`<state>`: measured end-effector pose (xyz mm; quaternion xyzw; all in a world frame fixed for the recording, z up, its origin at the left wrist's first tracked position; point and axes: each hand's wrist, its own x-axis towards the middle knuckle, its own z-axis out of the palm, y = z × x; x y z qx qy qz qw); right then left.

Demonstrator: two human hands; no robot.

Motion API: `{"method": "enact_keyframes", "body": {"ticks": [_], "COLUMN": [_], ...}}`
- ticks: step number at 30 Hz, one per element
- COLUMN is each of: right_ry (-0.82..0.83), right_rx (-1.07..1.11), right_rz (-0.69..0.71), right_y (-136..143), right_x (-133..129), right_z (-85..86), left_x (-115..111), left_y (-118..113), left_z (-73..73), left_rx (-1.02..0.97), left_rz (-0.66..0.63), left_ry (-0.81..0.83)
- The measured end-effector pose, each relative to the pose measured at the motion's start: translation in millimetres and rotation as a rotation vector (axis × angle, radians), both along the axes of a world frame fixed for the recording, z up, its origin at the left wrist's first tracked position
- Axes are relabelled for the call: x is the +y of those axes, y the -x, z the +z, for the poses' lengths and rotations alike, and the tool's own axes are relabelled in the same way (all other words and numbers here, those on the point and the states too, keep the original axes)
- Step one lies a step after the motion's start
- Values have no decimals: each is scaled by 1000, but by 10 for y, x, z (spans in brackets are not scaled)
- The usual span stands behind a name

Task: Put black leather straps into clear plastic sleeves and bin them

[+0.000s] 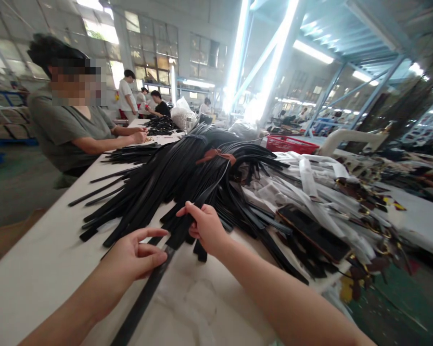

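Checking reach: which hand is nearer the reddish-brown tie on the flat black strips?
Right. The right hand is below the tie in view; the left hand is lower and further left.

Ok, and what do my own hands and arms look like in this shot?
Your left hand and right hand are both ungloved, with no ring visible on the fingers. The left forearm and right forearm are bare, with no sleeve, watch or bracelet in view.

Ahead of me: white tube lights (235,55), glaring. Left: daylit windows (153,50). Table (50,269): soft light, faint shadows. Right edge: stretched, blurred.
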<state>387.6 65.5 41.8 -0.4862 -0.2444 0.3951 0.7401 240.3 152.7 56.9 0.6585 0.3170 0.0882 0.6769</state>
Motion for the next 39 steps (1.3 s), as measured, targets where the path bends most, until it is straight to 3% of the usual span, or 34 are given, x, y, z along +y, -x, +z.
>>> {"method": "enact_keyframes", "body": {"ticks": [4, 6, 11, 13, 17, 19, 23, 25, 29, 31, 35, 39], "right_ry": [26, 37, -16, 0, 78, 76, -21, 0, 89, 47, -78, 13], "right_rx": [-238, -264, -30, -90, -271, -211, -82, -142, -248, -157, 20, -82], "right_rz": [243, 294, -11, 27, 248, 201, -43, 10, 252, 211, -21, 112], "right_y": [147, 163, -9, 40, 237, 214, 61, 95, 234, 177, -16, 151], "right_x": [-17, -41, -24, -13, -36, -38, -26, -32, -48, -40, -14, -16], "right_z": [-50, -51, -40, -66, -125, -129, -109, -115, -128, -107, -64, -117], "left_x": [11, 5, -33, -26, 20, 31, 35, 54, 103, 102, 58, 63], "left_y": [15, 29, 40, 42, 62, 70, 64, 62, 77, 84, 80, 79], "left_z": [31, 49, 73, 56, 7, -6, -17, -20, 4, 28, 51, 38], "left_rx": [-20, -35, -10, -32, -113, -109, -57, -65, -106, -84, -43, -77], "left_rz": [38, 29, 34, 48, 49, 42, 48, 57, 59, 39, 1, 41], "left_ry": [24, 32, -14, -29, -25, -8, -47, -88, -115, -99, -113, -148]}}
